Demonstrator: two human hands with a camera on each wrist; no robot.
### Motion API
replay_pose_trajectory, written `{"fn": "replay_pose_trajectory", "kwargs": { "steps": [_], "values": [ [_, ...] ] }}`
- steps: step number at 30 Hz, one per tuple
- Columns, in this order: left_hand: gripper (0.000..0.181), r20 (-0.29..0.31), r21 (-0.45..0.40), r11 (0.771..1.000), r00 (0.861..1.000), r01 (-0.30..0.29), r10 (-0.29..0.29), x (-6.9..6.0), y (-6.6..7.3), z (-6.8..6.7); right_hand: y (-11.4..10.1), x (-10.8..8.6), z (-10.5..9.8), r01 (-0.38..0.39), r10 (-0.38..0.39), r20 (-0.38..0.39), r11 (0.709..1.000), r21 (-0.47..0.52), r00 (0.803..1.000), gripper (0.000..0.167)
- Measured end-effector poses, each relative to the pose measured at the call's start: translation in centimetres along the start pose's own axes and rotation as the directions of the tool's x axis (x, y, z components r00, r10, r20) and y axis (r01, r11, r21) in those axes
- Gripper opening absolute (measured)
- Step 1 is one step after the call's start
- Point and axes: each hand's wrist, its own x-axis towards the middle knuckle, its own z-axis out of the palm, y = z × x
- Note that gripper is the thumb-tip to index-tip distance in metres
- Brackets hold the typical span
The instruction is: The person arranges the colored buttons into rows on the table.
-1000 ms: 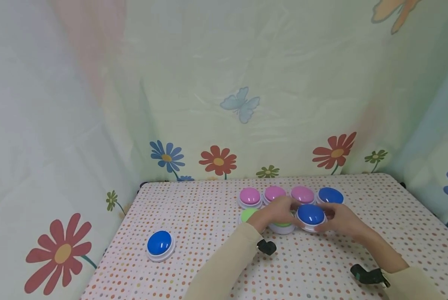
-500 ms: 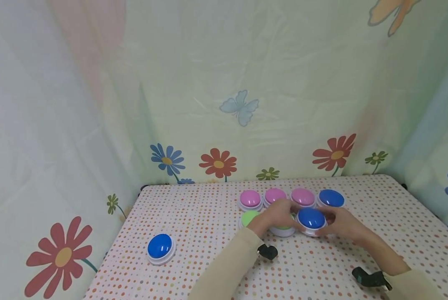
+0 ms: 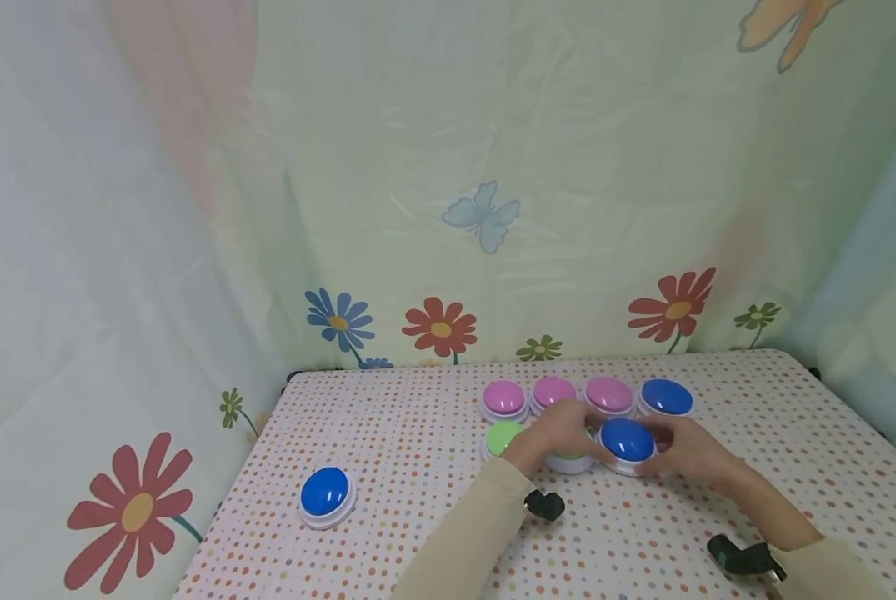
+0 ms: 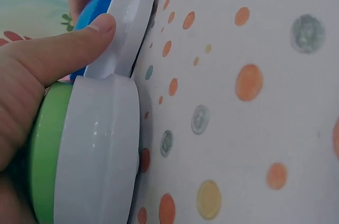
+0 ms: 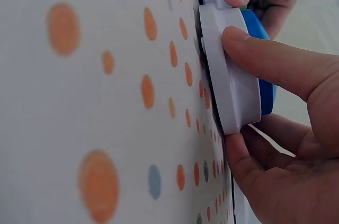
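Observation:
A blue push button point(image 3: 628, 439) with a white base sits on the dotted table in the front row, between my two hands. My left hand point(image 3: 563, 429) holds its left side, and in the left wrist view the thumb point(image 4: 87, 44) lies against the white base. From the other side my right hand point(image 3: 688, 448) grips the same base, its thumb point(image 5: 254, 46) and fingers around the rim. Directly left of it, touching or nearly so, is a green button point(image 4: 50, 155), partly covered by my left hand in the head view. Another green button point(image 3: 503, 435) stands further left.
Behind the front row stand three pink buttons point(image 3: 608, 393) and a blue button point(image 3: 667, 397) in a line. A separate blue button point(image 3: 325, 492) sits at the left of the dotted table point(image 3: 402, 442). A flower-printed curtain point(image 3: 387, 167) hangs around the table's back and sides.
Both hands keep their hold on the blue button at the same spot beside the green one. Only the head view has shifted slightly.

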Motion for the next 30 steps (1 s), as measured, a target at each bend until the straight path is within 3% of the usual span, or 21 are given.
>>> {"fn": "replay_pose_trajectory", "kwargs": {
  "steps": [11, 21, 30],
  "values": [
    [0.057, -0.003, 0.005, 0.999, 0.999, 0.040, -0.040, -0.02, 0.17, 0.50, 0.77, 0.11, 0.25, -0.014, 0.014, -0.005, 1.000, 0.016, 1.000, 0.091],
    [0.058, -0.017, 0.013, 1.000, 1.000, 0.021, -0.021, -0.03, 0.16, 0.05, -0.06, -0.05, 0.22, 0.032, -0.032, -0.007, 0.999, 0.008, 0.999, 0.088],
    [0.056, -0.029, 0.003, 0.999, 0.999, 0.037, -0.037, -0.14, 0.17, 0.31, 0.08, -0.04, 0.44, 0.011, -0.011, -0.012, 1.000, 0.001, 1.000, 0.090]
  ]
}}
